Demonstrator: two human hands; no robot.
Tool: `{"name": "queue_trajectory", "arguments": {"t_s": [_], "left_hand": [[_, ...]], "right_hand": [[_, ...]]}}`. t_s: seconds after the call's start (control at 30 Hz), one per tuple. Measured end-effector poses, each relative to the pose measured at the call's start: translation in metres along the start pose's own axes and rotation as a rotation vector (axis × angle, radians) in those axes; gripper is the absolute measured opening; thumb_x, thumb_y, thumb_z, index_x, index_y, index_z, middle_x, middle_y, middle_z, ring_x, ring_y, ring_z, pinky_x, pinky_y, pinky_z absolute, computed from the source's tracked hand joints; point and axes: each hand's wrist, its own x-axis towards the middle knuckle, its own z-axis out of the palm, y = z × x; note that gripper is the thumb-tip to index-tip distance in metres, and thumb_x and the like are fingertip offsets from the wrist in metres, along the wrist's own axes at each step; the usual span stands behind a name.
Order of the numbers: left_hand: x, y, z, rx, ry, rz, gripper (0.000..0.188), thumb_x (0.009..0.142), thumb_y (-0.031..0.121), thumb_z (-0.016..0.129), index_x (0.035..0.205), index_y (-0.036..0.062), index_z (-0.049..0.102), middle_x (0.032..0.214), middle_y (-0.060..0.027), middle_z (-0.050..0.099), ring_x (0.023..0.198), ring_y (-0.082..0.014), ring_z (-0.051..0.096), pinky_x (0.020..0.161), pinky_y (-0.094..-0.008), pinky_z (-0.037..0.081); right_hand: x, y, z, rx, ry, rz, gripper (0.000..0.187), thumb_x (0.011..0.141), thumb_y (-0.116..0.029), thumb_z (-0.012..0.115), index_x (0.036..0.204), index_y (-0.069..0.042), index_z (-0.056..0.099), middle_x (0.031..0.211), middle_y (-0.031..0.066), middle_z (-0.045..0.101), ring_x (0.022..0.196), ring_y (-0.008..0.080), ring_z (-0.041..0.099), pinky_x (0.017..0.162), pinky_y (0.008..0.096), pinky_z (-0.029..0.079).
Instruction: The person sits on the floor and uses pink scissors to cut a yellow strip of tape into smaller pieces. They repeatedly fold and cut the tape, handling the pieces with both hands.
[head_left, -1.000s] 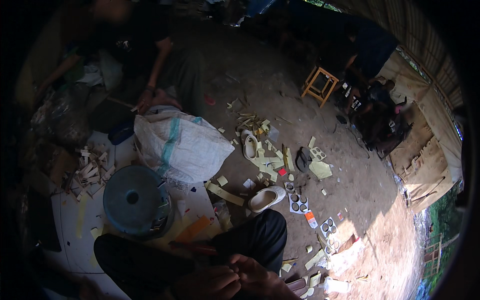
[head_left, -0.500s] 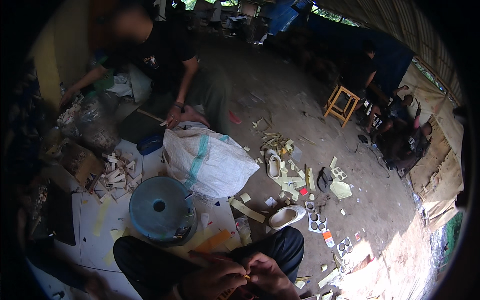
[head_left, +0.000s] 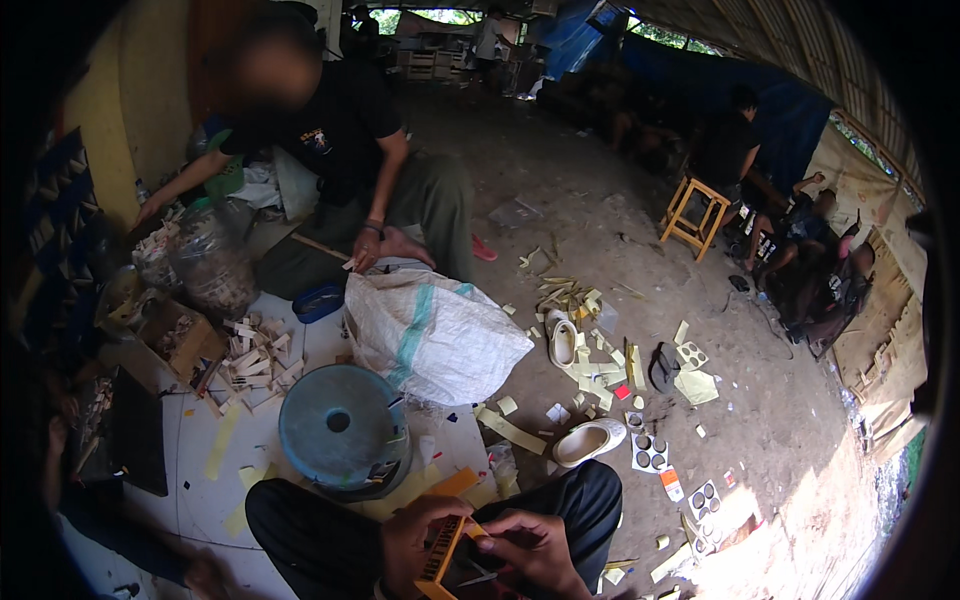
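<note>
Between my knees, my left hand (head_left: 408,545) grips a small yellow-orange slatted frame (head_left: 437,562) with a row of dark gaps, tilted on its edge. My right hand (head_left: 535,550) is closed close against the frame's upper right side. Its thumb and forefinger pinch a small yellow-orange piece (head_left: 474,529); I cannot make out whether this piece is joined to the frame. Just beyond my knees stands an upturned blue-grey round tub (head_left: 320,425) with a hole in its middle. An orange strip (head_left: 455,483) lies right behind my left hand.
A white woven sack (head_left: 450,335) lies past the tub, with a seated person (head_left: 340,130) behind it. Wooden pieces (head_left: 255,365) are heaped at left beside a box (head_left: 195,345). Pale clogs (head_left: 590,441) and yellow scraps (head_left: 600,375) litter the ground at right. A stool (head_left: 695,218) stands farther off.
My hands have risen slightly and turned, so the slatted frame now shows upright in my left hand. The whole view has shifted a little. The seated person's pose is nearly the same.
</note>
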Motion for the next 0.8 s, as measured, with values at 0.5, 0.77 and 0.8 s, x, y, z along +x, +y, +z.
{"name": "queue_trajectory", "arguments": {"t_s": [0.5,0.77,0.8], "left_hand": [[-0.009,-0.010,0.006,-0.563,0.044,-0.485,0.028,0.100,0.012,0.061,0.118,-0.0091,0.064,0.116,-0.0222,0.070,0.114,-0.0266,0.067,0.099,-0.0376,0.053],[-0.008,-0.021,-0.009,-0.167,0.142,-0.260,0.020,0.093,-0.012,0.055,0.109,-0.0089,0.067,0.105,-0.0181,0.074,0.099,-0.0252,0.073,0.091,-0.0327,0.057],[-0.008,-0.022,-0.008,-0.055,0.120,-0.203,0.023,0.091,-0.015,0.054,0.108,-0.0083,0.068,0.103,-0.0179,0.074,0.098,-0.0251,0.074,0.090,-0.0326,0.058]], "right_hand": [[0.002,0.008,0.026,-0.137,0.155,0.036,0.019,0.093,-0.003,0.072,0.112,0.001,0.073,0.102,0.0093,0.076,0.092,0.0101,0.069,0.082,0.0249,0.056],[0.003,-0.034,-0.018,0.199,-0.226,0.174,0.055,0.108,-0.035,0.045,0.131,0.014,0.056,0.125,0.0236,0.066,0.116,0.0284,0.065,0.104,0.0407,0.049],[0.002,-0.036,-0.020,0.244,-0.314,0.148,0.051,0.109,-0.032,0.043,0.134,0.012,0.055,0.126,0.0227,0.066,0.117,0.0289,0.065,0.104,0.0406,0.049]]}}
